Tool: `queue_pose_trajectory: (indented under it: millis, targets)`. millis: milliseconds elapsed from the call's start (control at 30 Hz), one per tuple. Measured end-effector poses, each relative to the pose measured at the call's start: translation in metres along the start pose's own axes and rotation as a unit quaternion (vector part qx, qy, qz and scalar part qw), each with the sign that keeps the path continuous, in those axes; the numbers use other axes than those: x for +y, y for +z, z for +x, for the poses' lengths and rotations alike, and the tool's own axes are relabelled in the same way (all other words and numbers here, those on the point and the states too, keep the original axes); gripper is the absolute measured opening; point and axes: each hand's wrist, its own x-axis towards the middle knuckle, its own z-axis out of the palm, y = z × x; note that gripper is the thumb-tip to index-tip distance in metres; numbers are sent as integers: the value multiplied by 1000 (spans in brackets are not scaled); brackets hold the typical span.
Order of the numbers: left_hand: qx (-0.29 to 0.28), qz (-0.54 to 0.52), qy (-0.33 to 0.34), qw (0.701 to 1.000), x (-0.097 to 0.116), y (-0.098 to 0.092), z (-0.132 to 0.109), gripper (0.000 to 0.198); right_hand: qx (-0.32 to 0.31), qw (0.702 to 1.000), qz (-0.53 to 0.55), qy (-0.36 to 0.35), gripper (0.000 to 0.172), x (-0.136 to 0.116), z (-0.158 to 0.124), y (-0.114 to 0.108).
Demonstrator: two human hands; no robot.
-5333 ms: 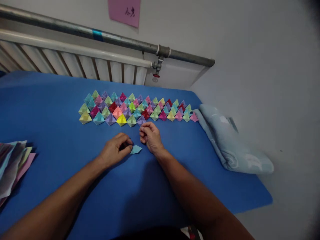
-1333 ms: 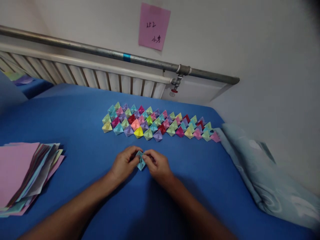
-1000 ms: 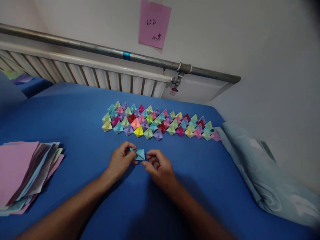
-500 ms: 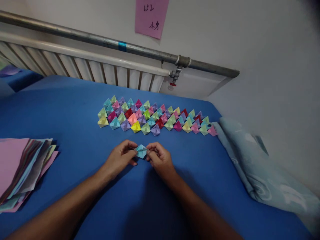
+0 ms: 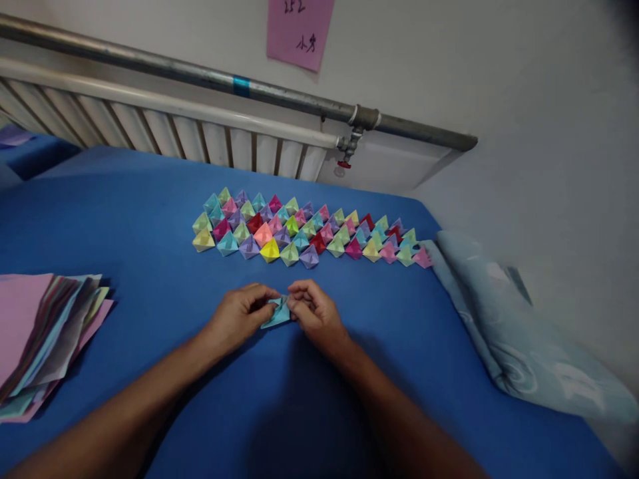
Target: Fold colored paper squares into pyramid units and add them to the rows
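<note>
My left hand (image 5: 239,316) and my right hand (image 5: 313,313) meet over the blue table (image 5: 150,219), both pinching a small folded light-blue paper piece (image 5: 277,313) between their fingertips. The piece sits low, just above or on the table surface, partly hidden by my fingers. Beyond my hands lie rows of several small folded paper shapes (image 5: 304,233) in many colours, set side by side.
A stack of coloured paper sheets (image 5: 44,332) lies at the left edge. A folded pale blue cloth (image 5: 514,339) rests at the table's right edge. A radiator (image 5: 164,133) and a metal pipe (image 5: 299,103) run along the wall, with a pink note (image 5: 298,30) above.
My hands have kept working the light-blue piece, turning and pressing it lower toward the table. The view has tilted down slightly.
</note>
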Motion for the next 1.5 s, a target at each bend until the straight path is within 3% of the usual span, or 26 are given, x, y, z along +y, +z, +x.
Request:
queue_pose_trajectory:
  millis: [133, 333, 600, 767, 900, 1000, 1500]
  targets:
    - [39, 6, 2, 999, -2, 4, -2, 21, 10, 999, -31, 19, 28, -1, -1, 3]
    - [41, 19, -6, 999, -2, 9, -4, 23, 30, 993, -110, 4, 11, 3, -1, 6]
    - [49, 77, 53, 994, 4, 10, -6, 19, 38, 961, -241, -132, 15, 7, -4, 8]
    - [44, 63, 28, 997, 0, 10, -6, 23, 34, 970, -213, -108, 13, 7, -4, 10]
    - [34, 54, -3, 998, -1, 12, -6, 28, 30, 953, -264, -145, 15, 9, -4, 9]
    - [21, 70, 0, 997, 1, 11, -6, 28, 23, 942, -288, -169, 15, 10, -5, 8]
    - [46, 91, 32, 994, 2, 13, -8, 23, 38, 953, -264, -146, 14, 10, -1, 10]
